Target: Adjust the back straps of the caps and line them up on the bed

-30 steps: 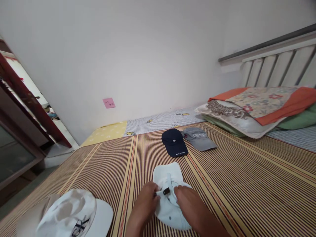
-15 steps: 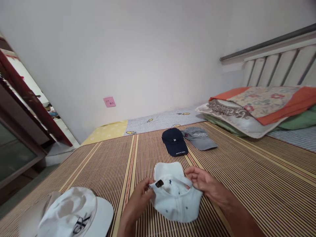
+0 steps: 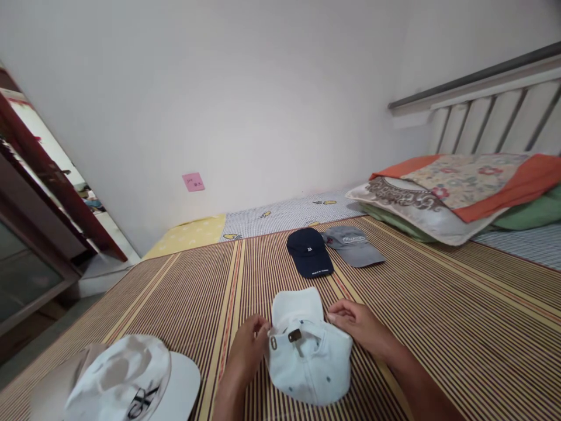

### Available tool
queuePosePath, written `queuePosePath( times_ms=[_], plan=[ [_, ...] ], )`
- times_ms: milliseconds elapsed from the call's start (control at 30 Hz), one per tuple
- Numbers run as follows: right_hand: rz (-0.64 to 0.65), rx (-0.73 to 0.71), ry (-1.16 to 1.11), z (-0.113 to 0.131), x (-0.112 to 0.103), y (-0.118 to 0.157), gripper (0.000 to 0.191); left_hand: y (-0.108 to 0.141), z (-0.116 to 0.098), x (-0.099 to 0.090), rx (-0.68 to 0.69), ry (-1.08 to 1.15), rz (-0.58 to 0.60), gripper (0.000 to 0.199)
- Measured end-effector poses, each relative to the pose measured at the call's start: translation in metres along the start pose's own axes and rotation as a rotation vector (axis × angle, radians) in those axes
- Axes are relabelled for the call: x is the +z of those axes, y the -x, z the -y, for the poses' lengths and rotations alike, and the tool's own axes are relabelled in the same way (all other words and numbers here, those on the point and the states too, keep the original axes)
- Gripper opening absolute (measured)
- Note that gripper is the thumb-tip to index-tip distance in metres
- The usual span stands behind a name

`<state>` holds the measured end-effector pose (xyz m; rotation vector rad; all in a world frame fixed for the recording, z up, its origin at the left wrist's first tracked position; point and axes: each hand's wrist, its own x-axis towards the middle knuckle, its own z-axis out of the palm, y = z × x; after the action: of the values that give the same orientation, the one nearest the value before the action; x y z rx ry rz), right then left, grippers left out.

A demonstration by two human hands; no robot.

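A pale blue baseball cap [image 3: 309,368] lies on the striped mat in front of me, its brim away from me and its back opening facing up. A strap with a dark metal buckle shows loose at the opening. My left hand [image 3: 246,354] is at the cap's left edge, fingers bent and closed on the rim beside a small metal eyelet. On the opposite side, my right hand [image 3: 362,327] has its fingers together at the cap's right edge, near where brim and crown meet. Part of its grip is hidden.
A navy cap [image 3: 309,252] and a grey cap [image 3: 354,248] lie side by side further back. At the lower left, a white cap [image 3: 125,374] with black letters rests against a beige cap [image 3: 50,380]. Stacked pillows [image 3: 438,202] sit at the right by the headboard.
The pale blue cap has shifted slightly left and towards me. Its buckle end has come away from my left fingers and now stands at the opening. My right fingers have slid along the edge.
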<state>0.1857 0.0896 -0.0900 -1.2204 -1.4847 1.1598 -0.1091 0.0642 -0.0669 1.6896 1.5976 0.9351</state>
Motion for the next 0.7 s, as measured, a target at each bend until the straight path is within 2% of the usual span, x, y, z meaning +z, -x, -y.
queuePosePath(
  times_ms=[167, 333, 500, 700],
  plan=[
    [0.083, 0.056, 0.036, -0.016, 0.007, -0.002, 0.017, -0.010, 0.020, 0.012, -0.060, 0.065, -0.002, 0.021],
    [0.016, 0.044, 0.077, -0.036, 0.008, -0.006, 0.008, -0.011, 0.033, 0.022, -0.089, 0.119, 0.043, 0.010],
    [-0.066, 0.034, 0.090, -0.050, 0.009, -0.013, 0.008, -0.011, 0.036, 0.025, -0.108, 0.151, 0.077, 0.011],
    [-0.080, 0.014, 0.040, -0.047, 0.007, -0.014, 0.017, -0.010, 0.030, 0.022, -0.088, 0.193, 0.016, 0.009]
  ],
)
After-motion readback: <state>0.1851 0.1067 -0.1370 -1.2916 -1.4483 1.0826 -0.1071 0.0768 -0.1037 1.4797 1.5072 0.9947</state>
